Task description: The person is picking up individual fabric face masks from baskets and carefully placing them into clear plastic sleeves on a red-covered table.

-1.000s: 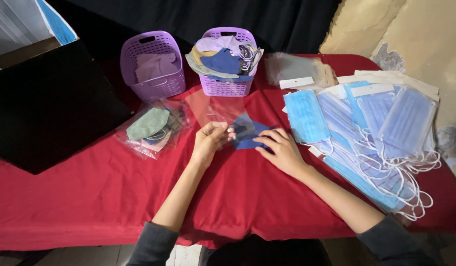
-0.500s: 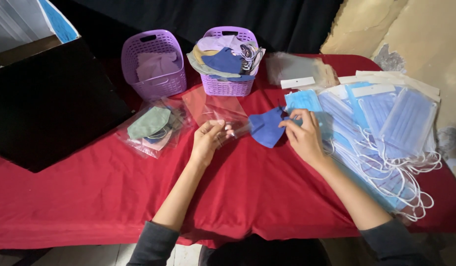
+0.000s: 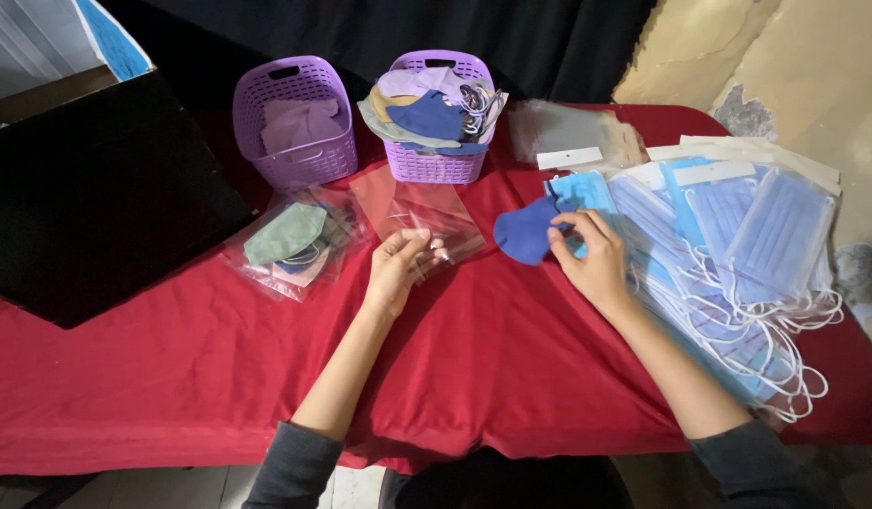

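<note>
left hand (image 3: 398, 269): pinching clear plastic bag (image 3: 419, 215)
right hand (image 3: 591, 254): gripping dark blue cloth mask (image 3: 527, 231)
right of it: surgical masks (image 3: 728, 236) piled on table (image 3: 172, 358)

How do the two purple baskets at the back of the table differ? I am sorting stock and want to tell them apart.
The left basket holds only a low layer of pale lilac cloth, well under its rim; the right basket is heaped above its rim with mixed pieces, dark blue, grey and tan. The left basket's handle slot shows clearly; the right basket's rim is mostly covered. Both are purple, perforated plastic, standing upright on the red cloth.
</note>
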